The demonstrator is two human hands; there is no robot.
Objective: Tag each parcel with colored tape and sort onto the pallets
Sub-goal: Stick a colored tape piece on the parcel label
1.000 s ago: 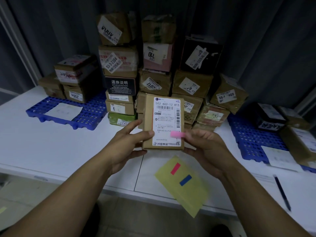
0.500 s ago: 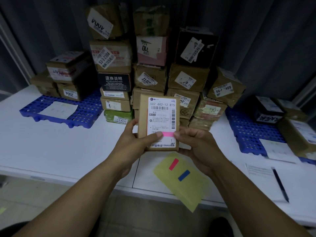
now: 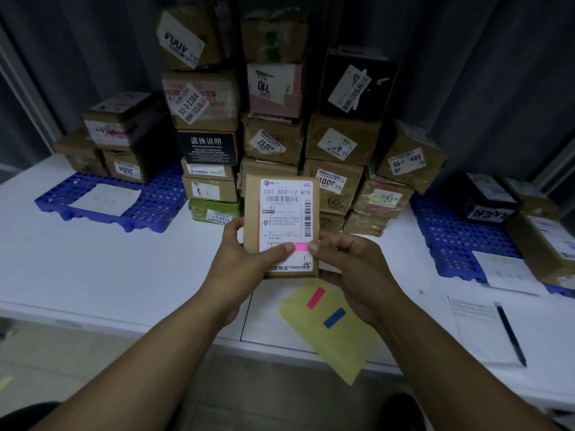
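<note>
A small brown parcel (image 3: 281,227) is held upright above the white surface (image 3: 93,269), label facing the camera, at the middle of the view. A pink strip of tape (image 3: 300,247) lies across the lower part of its white label. The left hand (image 3: 245,259) has its grip clamped on the parcel's left edge, thumb pressing the left end of the strip; its fingers go behind the box and are hidden. The right hand (image 3: 351,269) is clamped on the right edge, thumb on the strip's right end; its fingers are likewise out of sight behind the box. The small print on the label is too fine to read, apart from the number line at the top.

At 6 o'clock from the parcel a yellow sheet (image 3: 342,340) overhangs the surface edge, carrying a red strip (image 3: 315,297) and a blue strip (image 3: 334,317); its upper right corner is covered by the right hand. At 12 o'clock rises a stack of boxes (image 3: 273,141), the lower ones partly blocked by the parcel. At 9 o'clock a blue pallet (image 3: 155,200) bears a white paper and a few boxes. At 3 o'clock a second blue pallet (image 3: 448,241) holds boxes that are cut off by the frame edge and blurred. At 4 o'clock a pen (image 3: 510,332) lies on a paper (image 3: 476,331) whose writing cannot be made out.
</note>
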